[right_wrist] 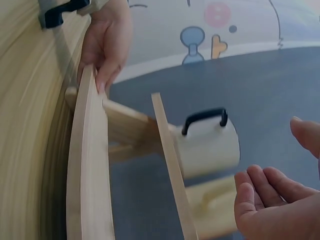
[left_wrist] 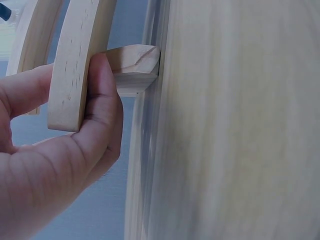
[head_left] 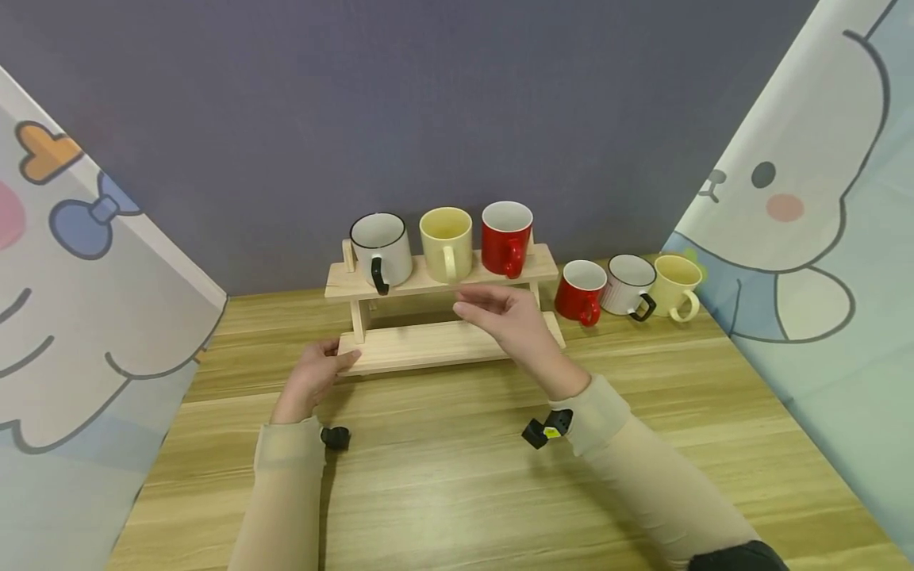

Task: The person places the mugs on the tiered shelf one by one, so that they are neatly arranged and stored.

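A two-tier wooden rack (head_left: 428,346) stands at the back of the table. My left hand (head_left: 316,371) pinches the left end of its lower board, thumb on one face and fingers on the other, as the left wrist view shows (left_wrist: 70,70). On the upper board are a white mug (head_left: 389,258) with black rim and handle, a yellow mug (head_left: 435,250) and a red mug (head_left: 496,242). In front of the rack, below the yellow and red mugs, my right hand (head_left: 510,317) hovers with fingers loosely bent and nothing in them.
Right of the rack, a second red mug (head_left: 571,297), a white mug (head_left: 620,293) with black handle and a yellow mug (head_left: 664,289) stand in a row on the table (head_left: 428,476). A grey wall (head_left: 443,103) rises behind; cartoon-printed panels flank both sides.
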Demonstrator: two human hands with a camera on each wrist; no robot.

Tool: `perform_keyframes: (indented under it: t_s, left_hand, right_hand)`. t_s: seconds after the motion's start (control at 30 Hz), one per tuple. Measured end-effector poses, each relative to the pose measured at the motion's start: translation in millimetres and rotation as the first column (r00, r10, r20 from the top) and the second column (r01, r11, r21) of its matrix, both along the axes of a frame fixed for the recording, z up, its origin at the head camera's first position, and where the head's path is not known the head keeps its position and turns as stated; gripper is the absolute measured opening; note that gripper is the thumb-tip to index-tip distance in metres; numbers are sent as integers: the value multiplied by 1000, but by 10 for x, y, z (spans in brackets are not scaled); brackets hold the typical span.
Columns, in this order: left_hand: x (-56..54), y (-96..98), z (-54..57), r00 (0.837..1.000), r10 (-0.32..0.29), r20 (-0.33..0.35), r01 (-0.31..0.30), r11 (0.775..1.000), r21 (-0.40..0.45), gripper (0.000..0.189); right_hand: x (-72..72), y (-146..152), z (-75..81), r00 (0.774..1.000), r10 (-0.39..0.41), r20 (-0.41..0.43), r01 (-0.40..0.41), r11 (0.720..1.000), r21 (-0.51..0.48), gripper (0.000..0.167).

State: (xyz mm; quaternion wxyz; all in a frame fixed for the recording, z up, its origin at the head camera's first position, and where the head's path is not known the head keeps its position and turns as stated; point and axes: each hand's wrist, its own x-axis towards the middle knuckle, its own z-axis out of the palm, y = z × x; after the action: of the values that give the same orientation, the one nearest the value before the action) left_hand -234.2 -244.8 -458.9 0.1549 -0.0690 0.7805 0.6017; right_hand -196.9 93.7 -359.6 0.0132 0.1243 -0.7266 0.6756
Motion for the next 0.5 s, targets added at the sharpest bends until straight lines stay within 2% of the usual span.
perform_keyframes:
  t_s: [0.3,0.5]
  left_hand:
    - [17,3,16,1000,-1,3,1,1000,-12,77]
    - [16,11,20,1000,0,-4,0,1000,1,76]
  right_hand:
    - [51,379,-69,995,-56,-83,61,997,52,37]
    - [68,620,-89,987,-113,-113,116,993,24,37]
